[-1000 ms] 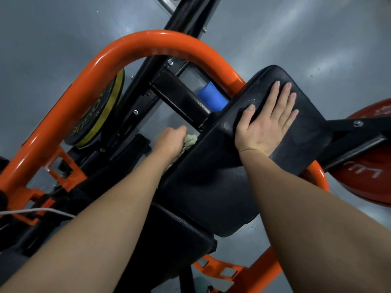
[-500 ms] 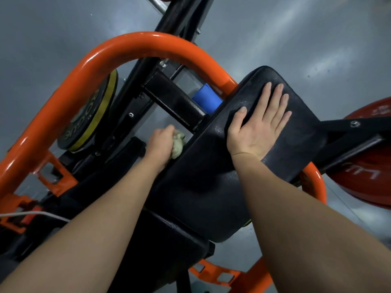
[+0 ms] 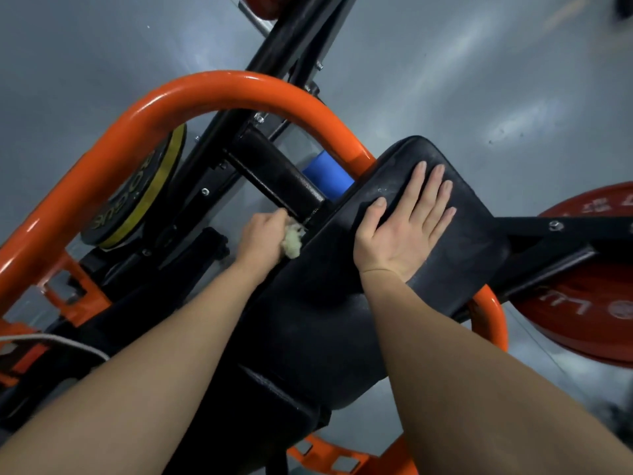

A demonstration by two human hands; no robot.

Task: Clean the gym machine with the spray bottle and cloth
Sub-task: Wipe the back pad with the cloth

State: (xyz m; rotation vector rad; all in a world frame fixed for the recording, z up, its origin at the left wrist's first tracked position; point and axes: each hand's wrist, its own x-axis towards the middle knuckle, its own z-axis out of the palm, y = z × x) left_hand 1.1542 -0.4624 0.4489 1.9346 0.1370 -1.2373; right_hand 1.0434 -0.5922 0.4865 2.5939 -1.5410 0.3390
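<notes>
The gym machine (image 3: 212, 94), an orange tube frame with black bars, is seen from above against a grey floor (image 3: 479, 80). Its black pad (image 3: 325, 320) fills the middle of the view. A red plate (image 3: 589, 303) is mounted at the right and a yellow-rimmed plate (image 3: 137, 193) at the left.

The right hand (image 3: 400, 231) is laid flat on the upper part of the pad, fingers straight and held close together, with nothing gripped. It has been kept there over the last second, so the pad appears to be steadied by it.

The left hand (image 3: 262, 234) is curled round a bunched, pale cloth (image 3: 292, 240), which is pressed against the pad's left edge just below the black crossbar (image 3: 281, 176). Compared with a second ago, this hand has been drawn slightly away from the pad's corner, and more of the cloth is now bared between fist and pad. A short rubbing stroke along that edge is suggested, so the wiping is judged to be under way, with the pad's side being worked rather than its top.

The cloth lies in the left hand and well apart from the right. No spray bottle can be made out. A blue cylinder (image 3: 329, 176) is partly hidden behind the pad, and what it is cannot be told.
</notes>
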